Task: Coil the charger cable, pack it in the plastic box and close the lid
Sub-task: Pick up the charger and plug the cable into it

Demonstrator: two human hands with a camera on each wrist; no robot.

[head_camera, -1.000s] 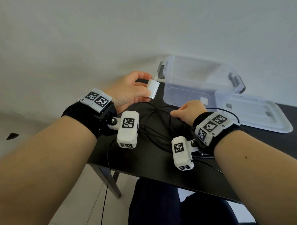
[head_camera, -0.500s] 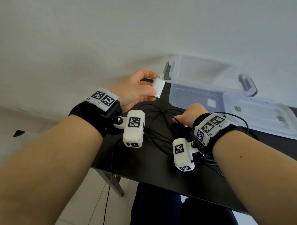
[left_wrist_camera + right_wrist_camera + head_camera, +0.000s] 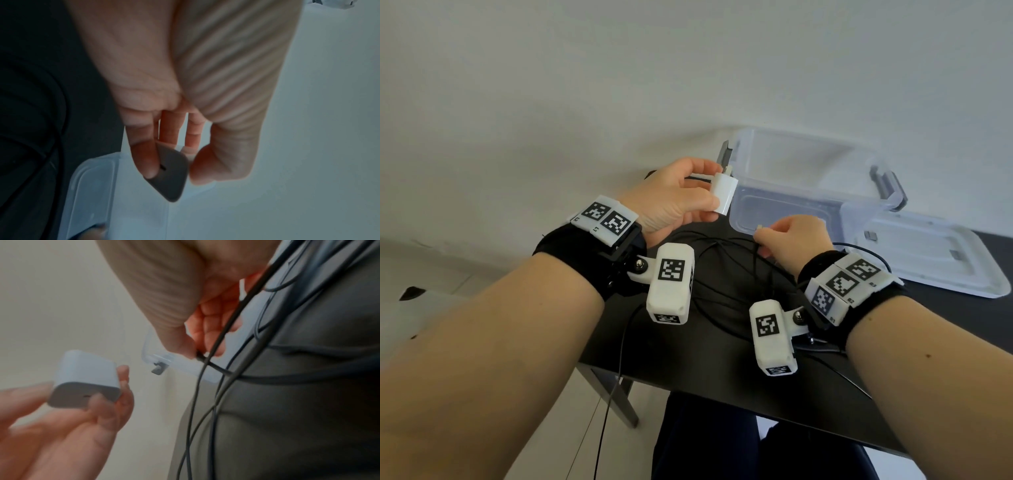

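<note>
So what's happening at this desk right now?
A person holds a white charger block in the left hand and pinches the black cable near its plug end with the right hand. The rest of the cable lies loose on the black table. The clear plastic box stands open, its lid beside it.

The surface [image 3: 722,370] carries the plastic box [image 3: 808,161] at its far side, against the wall [image 3: 619,85]. The lid [image 3: 928,260] lies flat on the surface just right of the box, touching it. The cable [image 3: 726,274] sprawls in loose loops on the surface before the box. Above those loops, the left hand [image 3: 671,202] holds the charger plug [image 3: 723,192] left of the box, and the right hand [image 3: 796,240] pinches the cable end near the box's front wall.
</note>
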